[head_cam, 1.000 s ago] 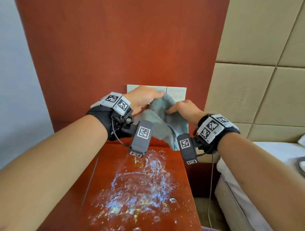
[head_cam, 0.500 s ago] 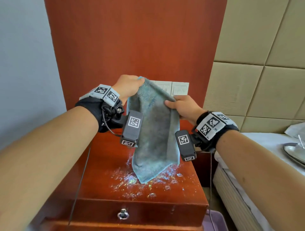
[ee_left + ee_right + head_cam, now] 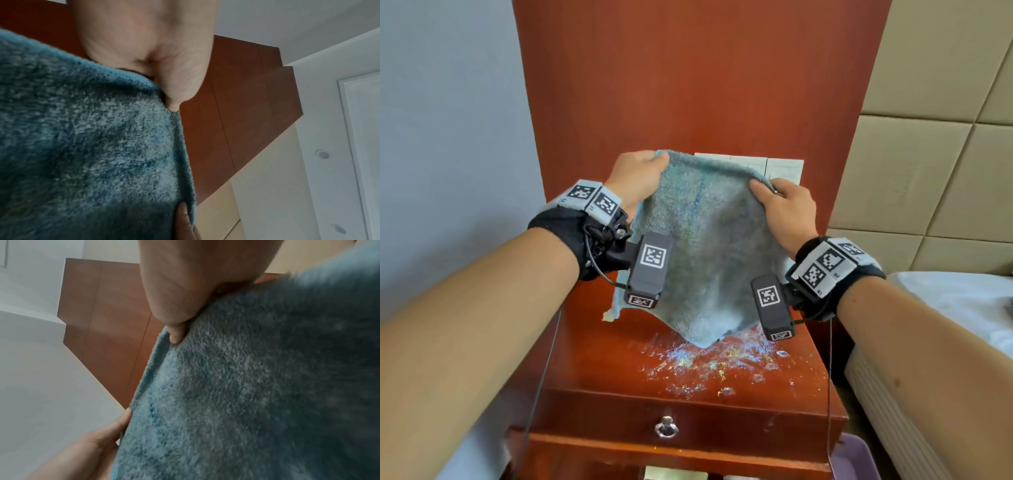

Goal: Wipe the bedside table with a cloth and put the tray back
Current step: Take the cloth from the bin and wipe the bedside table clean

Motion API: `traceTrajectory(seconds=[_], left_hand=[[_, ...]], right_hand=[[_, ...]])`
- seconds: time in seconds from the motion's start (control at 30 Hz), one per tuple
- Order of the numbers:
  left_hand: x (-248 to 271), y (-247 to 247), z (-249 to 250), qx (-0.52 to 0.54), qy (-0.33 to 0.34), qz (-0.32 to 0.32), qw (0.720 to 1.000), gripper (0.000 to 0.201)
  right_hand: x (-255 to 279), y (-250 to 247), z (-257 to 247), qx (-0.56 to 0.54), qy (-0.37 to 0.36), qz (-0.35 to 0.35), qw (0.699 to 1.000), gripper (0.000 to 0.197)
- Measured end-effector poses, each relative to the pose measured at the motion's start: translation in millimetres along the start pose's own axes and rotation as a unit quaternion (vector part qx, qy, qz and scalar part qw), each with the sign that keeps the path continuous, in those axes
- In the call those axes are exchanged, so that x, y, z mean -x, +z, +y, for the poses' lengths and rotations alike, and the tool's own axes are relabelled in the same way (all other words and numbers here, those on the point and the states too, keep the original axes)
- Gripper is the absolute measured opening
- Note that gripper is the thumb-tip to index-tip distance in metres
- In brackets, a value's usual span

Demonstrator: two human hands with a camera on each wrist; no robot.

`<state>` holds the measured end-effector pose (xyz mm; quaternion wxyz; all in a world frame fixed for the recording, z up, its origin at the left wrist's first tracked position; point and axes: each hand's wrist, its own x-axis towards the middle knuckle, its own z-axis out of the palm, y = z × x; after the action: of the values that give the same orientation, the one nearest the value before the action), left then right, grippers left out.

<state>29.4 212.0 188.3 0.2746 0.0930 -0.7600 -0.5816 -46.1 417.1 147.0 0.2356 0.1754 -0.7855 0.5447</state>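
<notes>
Pinching the blue cloth (image 3: pixel 709 246) spread above the wet bedside table (image 3: pixel 619 363), both hands show square-coded wristbands (image 3: pixel 594 200).

Blue-grey cloth (image 3: pixel 709 246) hangs spread above wet bedside table (image 3: pixel 619 363).

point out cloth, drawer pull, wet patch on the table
cloth (image 3: pixel 709 246), head view, middle of the hanging blue fabric
drawer pull (image 3: pixel 666 427), head view, metal ring on the drawer front
wet patch (image 3: pixel 709 363), head view, middle of the droplets on the tabletop

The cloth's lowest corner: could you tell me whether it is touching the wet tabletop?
Cannot tell. In the head view the cloth hangs over the wet tabletop, but no view shows contact or a gap.
</notes>
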Motion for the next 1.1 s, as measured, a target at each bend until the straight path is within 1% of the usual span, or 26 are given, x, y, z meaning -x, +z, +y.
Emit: traceTrajectory(seconds=[0.03,0.1,0.17,0.2,0.23,0.27,0.3,0.33,0.37,0.4,0.43,0.5,0.57,0.63,0.67,0.7,0.73,0.77,0.8,0.83,0.9,0.97,1.0,1.03,1.07,1.1], left_hand=[[3,-1,-9,-0.001,-0.011,0.003,1.0,0.042],[5,-2,-29,-0.016,-0.038,0.013,0.999,0.012],[1,-3,-41,-0.031,-0.06,0.029,0.997,0.033],[-2,-2,-44,-0.036,-0.067,0.034,0.996,0.036],[-2,-2,-41,-0.032,-0.079,0.035,0.996,0.034],[-4,-2,-39,-0.012,-0.082,0.04,0.996,0.029],[-5,-1,-35,0.023,-0.088,0.036,0.995,0.02],[-5,-2,-32,0.062,-0.095,0.018,0.993,0.008],[-5,-3,-28,0.103,-0.103,-0.015,0.989,0.014],[-7,-4,-26,0.129,-0.104,-0.055,0.985,0.025],[-7,-4,-24,0.133,-0.098,-0.082,0.983,0.039],[-7,-3,-20,0.087,-0.071,-0.1,0.989,0.065],[-3,4,-15,0.021,-0.036,-0.134,0.99,0.077],[4,16,-7,-0.026,-0.024,-0.204,0.978,0.08],[6,21,-4,-0.025,-0.038,-0.24,0.97,0.078],[11,26,1,-0.015,-0.054,-0.271,0.961,0.07],[11,30,1,-0.017,-0.063,-0.284,0.957,0.056],[10,35,2,-0.041,-0.057,-0.273,0.96,0.04],[6,38,1,-0.079,-0.041,-0.241,0.966,0.024],[2,40,0,-0.114,-0.016,-0.208,0.971,0.015],[-8,42,-6,-0.159,0.035,-0.149,0.975,0.012],[-16,41,-12,-0.206,0.064,-0.112,0.97,0.01],[-18,38,-14,-0.245,0.08,-0.091,0.962,0.012],[-17,34,-15,-0.289,0.097,-0.069,0.95,0.015],[-18,30,-17,-0.327,0.116,-0.05,0.936,0.017],[-17,26,-19,-0.357,0.133,-0.037,0.924,0.018]], right_hand=[[3,0,4,0.022,0.005,-0.003,1.0,0.044],[9,0,14,0.067,0.024,-0.032,0.997,0.051],[12,2,20,0.078,0.045,-0.089,0.992,0.057],[13,2,21,0.067,0.058,-0.117,0.989,0.056],[12,2,20,0.038,0.074,-0.133,0.988,0.05],[10,1,17,-0.007,0.094,-0.142,0.985,0.039],[8,-1,13,-0.06,0.114,-0.144,0.981,0.025],[6,-2,9,-0.103,0.128,-0.141,0.976,0.011],[3,-4,4,-0.133,0.134,-0.132,0.973,0.0],[1,-6,-2,-0.145,0.126,-0.122,0.974,0.009],[-2,-6,-7,-0.153,0.114,-0.118,0.975,0.013],[-6,-5,-19,-0.164,0.089,-0.113,0.976,0.016],[-12,-1,-30,-0.176,0.065,-0.107,0.976,0.017],[-15,4,-40,-0.178,0.04,-0.11,0.977,0.016],[-17,6,-44,-0.168,0.028,-0.113,0.979,0.017],[-18,9,-46,-0.154,0.016,-0.114,0.981,0.018],[-19,10,-47,-0.138,0.009,-0.112,0.984,0.019],[-20,11,-46,-0.125,0.009,-0.105,0.987,0.018],[-21,12,-44,-0.114,0.016,-0.094,0.989,0.016],[-22,12,-40,-0.107,0.026,-0.085,0.99,0.013],[-23,9,-33,-0.095,0.055,-0.088,0.99,0.014],[-24,5,-24,-0.059,0.086,-0.123,0.987,0.026],[-25,3,-21,-0.02,0.096,-0.15,0.984,0.028],[-26,1,-17,0.036,0.096,-0.172,0.98,0.025],[-27,-1,-13,0.098,0.09,-0.179,0.975,0.017],[-29,-2,-9,0.145,0.086,-0.171,0.971,0.008]])
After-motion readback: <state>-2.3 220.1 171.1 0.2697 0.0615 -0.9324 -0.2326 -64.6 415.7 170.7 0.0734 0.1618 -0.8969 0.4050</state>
